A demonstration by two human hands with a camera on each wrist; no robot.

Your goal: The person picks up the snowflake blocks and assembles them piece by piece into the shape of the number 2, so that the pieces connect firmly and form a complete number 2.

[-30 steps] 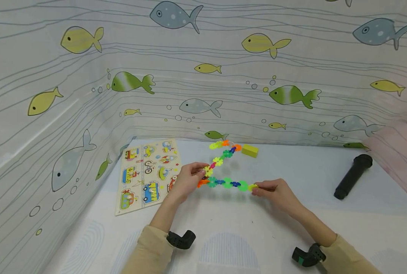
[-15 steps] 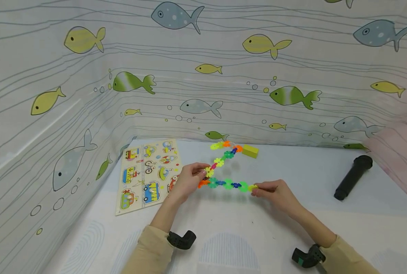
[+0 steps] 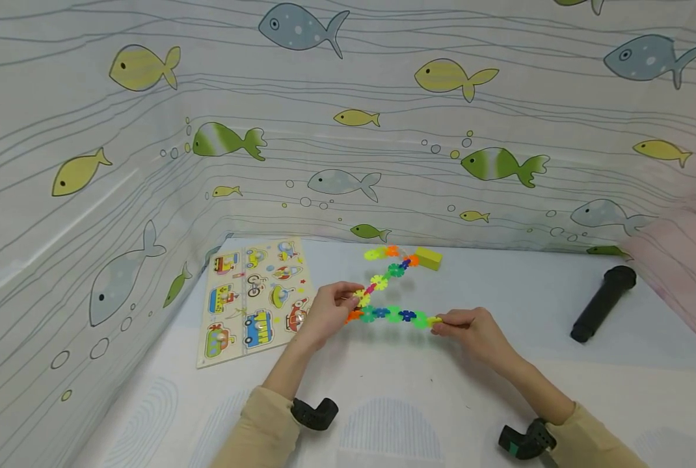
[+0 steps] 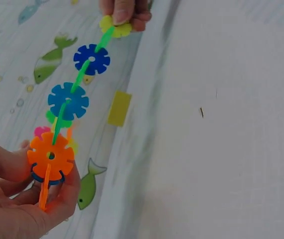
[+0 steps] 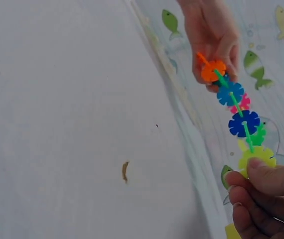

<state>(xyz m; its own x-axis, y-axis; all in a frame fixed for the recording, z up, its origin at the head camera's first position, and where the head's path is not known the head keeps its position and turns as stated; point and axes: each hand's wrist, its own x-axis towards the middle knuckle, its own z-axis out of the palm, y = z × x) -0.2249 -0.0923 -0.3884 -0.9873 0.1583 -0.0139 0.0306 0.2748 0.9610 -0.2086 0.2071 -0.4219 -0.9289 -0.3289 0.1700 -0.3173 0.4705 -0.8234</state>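
Observation:
A chain of interlocked, notched plastic discs (image 3: 394, 314) in orange, green, blue, pink and yellow is held up between my two hands. My left hand (image 3: 326, 314) grips it at the bend, around the orange and yellow discs. The left wrist view shows an orange disc (image 4: 51, 155) between its thumb and fingers. My right hand (image 3: 475, 331) pinches the yellow end disc (image 5: 256, 160) between thumb and fingers. From the left hand the other stretch of the chain (image 3: 396, 270) runs up toward the back and curls left at its far end.
A wooden picture puzzle board (image 3: 254, 302) with vehicle pieces lies left of my left hand. Behind the chain sits a yellow block (image 3: 427, 259). A black cylindrical object (image 3: 604, 303) lies on the right of the table. A fish-printed curtain (image 3: 348, 149) stands behind and to the left.
My left hand has shifted slightly to the right, carrying its part of the chain along. The far stretch has moved right and a little lower. My right hand has stayed nearly still.

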